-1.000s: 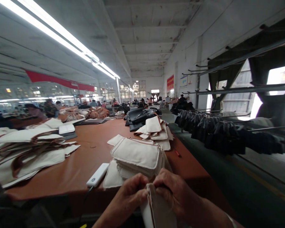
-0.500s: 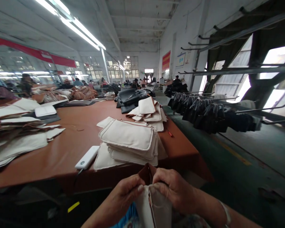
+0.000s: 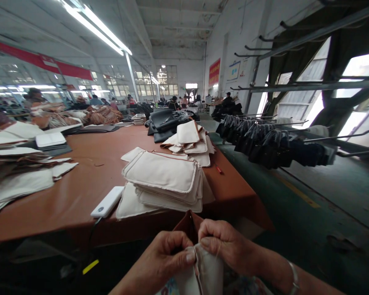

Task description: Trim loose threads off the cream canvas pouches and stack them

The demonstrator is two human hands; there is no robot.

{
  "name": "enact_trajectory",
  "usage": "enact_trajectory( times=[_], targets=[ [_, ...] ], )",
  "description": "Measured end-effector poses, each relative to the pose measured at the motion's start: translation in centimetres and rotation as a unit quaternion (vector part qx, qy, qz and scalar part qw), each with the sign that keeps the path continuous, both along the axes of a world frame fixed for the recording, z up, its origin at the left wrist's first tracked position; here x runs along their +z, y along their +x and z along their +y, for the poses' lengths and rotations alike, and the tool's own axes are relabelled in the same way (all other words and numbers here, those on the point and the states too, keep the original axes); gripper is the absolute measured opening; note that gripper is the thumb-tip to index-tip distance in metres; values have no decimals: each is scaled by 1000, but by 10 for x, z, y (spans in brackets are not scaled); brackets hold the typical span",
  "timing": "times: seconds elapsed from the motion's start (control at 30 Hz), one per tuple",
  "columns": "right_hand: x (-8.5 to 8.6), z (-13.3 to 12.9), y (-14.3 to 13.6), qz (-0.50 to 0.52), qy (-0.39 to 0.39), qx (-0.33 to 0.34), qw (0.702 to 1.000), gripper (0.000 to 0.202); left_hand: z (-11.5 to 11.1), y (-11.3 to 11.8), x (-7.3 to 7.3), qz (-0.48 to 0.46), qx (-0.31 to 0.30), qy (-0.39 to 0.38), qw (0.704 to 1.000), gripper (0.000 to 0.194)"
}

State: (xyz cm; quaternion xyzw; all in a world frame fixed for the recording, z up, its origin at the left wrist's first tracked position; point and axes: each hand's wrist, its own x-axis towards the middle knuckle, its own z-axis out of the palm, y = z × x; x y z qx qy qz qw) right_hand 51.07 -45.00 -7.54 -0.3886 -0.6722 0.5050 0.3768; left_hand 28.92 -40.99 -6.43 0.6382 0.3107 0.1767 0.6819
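Cream pouch (image 3: 210,270): held in front of the near edge of the brown table (image 3: 101,176), its seam upward, seemingly so both sides can be gripped.
Left hand (image 3: 172,254): thumb and fingers pinched on the pouch, left of the seam.
Right hand (image 3: 229,246): pinched on the other side — probably steadying the edge between them.
Cream stack (image 3: 162,172): flat on the table just beyond the hands, likely for easy reach.
White device (image 3: 107,201): left of the stack, a cable (image 3: 94,229) hanging down.
Black bags (image 3: 264,143): hung well to the right — presumably off the worktop.
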Motion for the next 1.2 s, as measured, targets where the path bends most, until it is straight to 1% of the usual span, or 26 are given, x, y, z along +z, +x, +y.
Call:
enact_trajectory(
  times=[0.13,0.27,0.4,0.47,0.53,0.67,0.77,0.83,0.9,0.97,1.03,1.1,1.13,1.2],
  targets=[
    [-1,-2,1,32,-45,-1,998,44,-5,12,3,42,20,11,999,42],
    [1,-2,-1,-1,-63,-14,998,34,-10,21,4,68,58,29,996,30],
    [0,1,-1,43,-118,-1,992,26,-9,25,3,65,74,-3,995,22],
    [-1,2,0,67,-143,0,987,26,-8,26,3,50,77,-15,996,23],
    [-2,2,1,75,-161,-10,984,24,-7,28,2,43,68,-8,997,26],
    [-2,1,3,71,-168,-31,983,17,-5,32,-1,72,68,28,995,39],
    [-2,0,5,63,-171,-33,983,16,-4,34,-2,84,58,12,995,39],
    [0,-2,7,30,-152,-42,987,17,-5,36,-1,104,51,27,993,34],
    [1,-3,7,-14,-115,-65,991,15,-7,39,0,134,58,66,987,27],
    [2,-5,6,-46,-74,-97,992,12,-10,43,2,158,79,102,979,20],
    [2,-7,5,-55,-38,-123,990,8,-13,47,3,165,111,119,973,18],
    [0,-9,4,-47,2,-135,990,8,-15,49,3,160,137,122,970,18],
    [-2,-9,4,-37,33,-131,990,9,-16,48,3,153,139,117,972,20],
    [-5,-9,7,-14,123,-108,986,11,-17,44,1,131,116,83,981,23]
  ],
)
